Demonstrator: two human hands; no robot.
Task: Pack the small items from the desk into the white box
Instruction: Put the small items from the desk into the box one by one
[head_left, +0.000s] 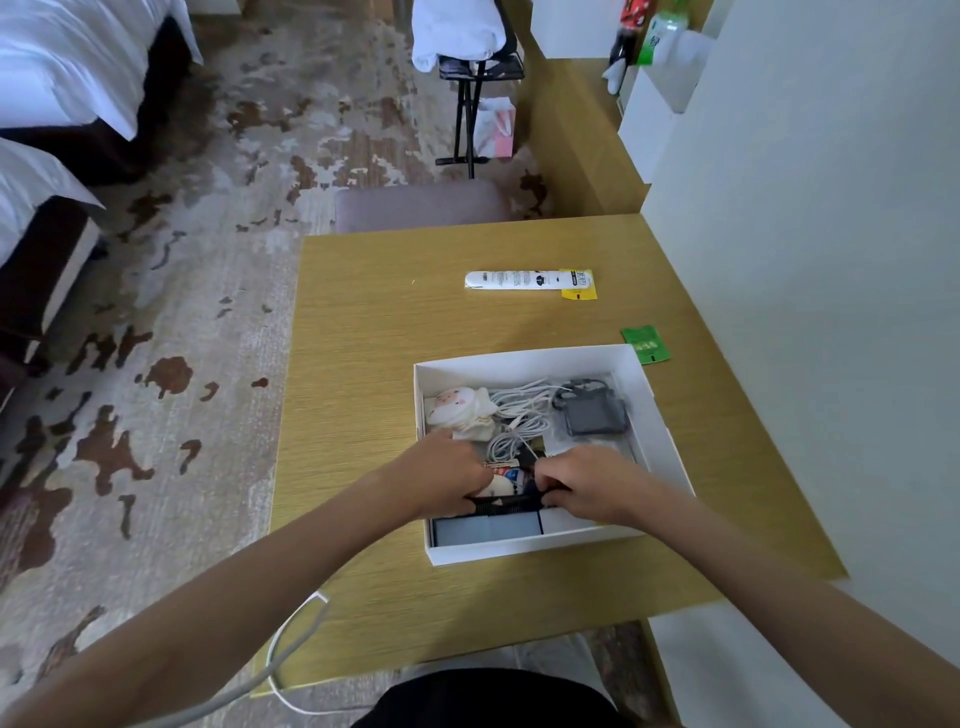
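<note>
The open white box (660, 410) sits on the wooden desk (374, 322), near its right side. Inside lie a small plush figure (457, 408), coiled white cables (519, 415), a dark grey charger (592, 413) and a grey flat item (485, 527) at the near wall. My left hand (447, 480) and my right hand (587, 486) are both inside the box's near half, each gripping an end of a black strap-like item (506, 503) stretched between them. A white tube (519, 279) with a yellow tag and a green packet (645, 344) lie on the desk outside the box.
A white wall (805, 260) runs along the desk's right edge. A stool (421, 205) stands at the far edge. A white cable (291, 639) hangs off the near edge. Beds are at the left, a folding rack with towels and bottles farther back.
</note>
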